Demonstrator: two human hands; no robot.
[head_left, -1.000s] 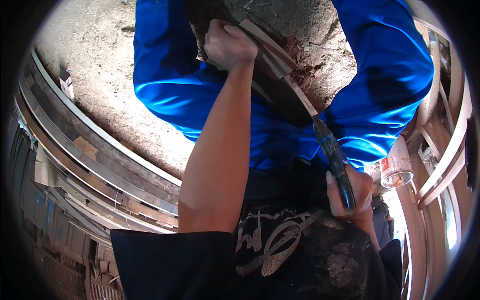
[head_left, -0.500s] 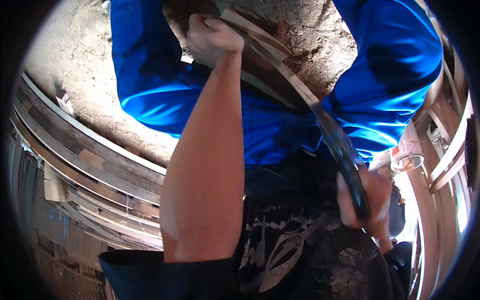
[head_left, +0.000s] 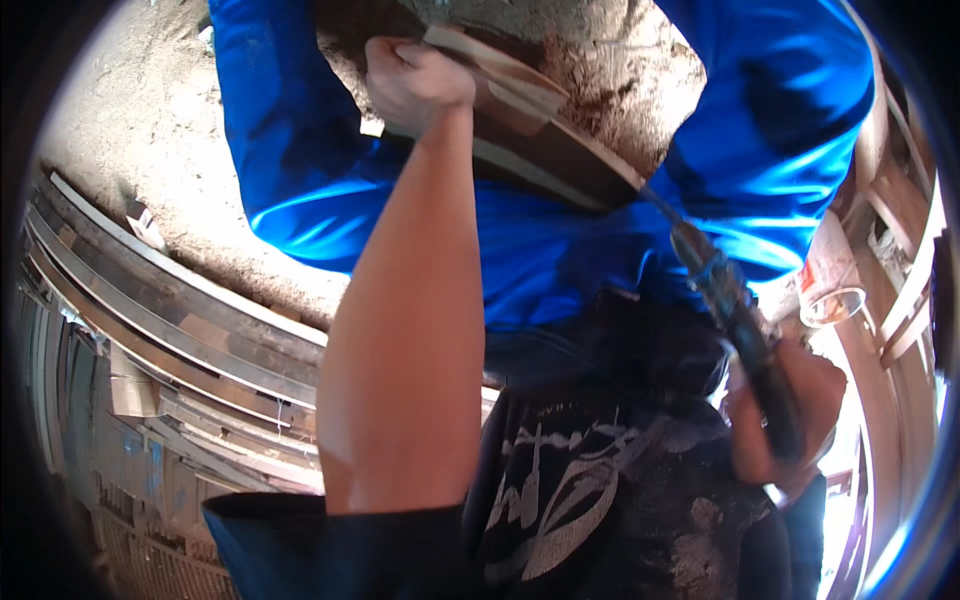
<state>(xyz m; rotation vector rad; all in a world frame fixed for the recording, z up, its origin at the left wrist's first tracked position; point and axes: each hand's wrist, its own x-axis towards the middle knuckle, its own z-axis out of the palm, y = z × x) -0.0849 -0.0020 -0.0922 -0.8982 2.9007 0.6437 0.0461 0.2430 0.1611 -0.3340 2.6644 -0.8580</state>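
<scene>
So the left hand (head_left: pixel 417 85) is clenched on the wooden piece (head_left: pixel 522 103) at upper centre, long axis slanting down-right toward the dark-handled tool (head_left: pixel 737 318) wrapped in the right hand (head_left: pixel 797 410), lower right.

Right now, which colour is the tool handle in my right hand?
The handle in your right hand looks black; the head view shows it best, slightly blurred.

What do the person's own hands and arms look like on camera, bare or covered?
Both the left hand and the right hand are bare, without gloves. The left forearm is uncovered up to a loose, wide, dark sleeve, with no watch or band visible. The right hand is blurred, so finer detail there can't be made out.
</scene>
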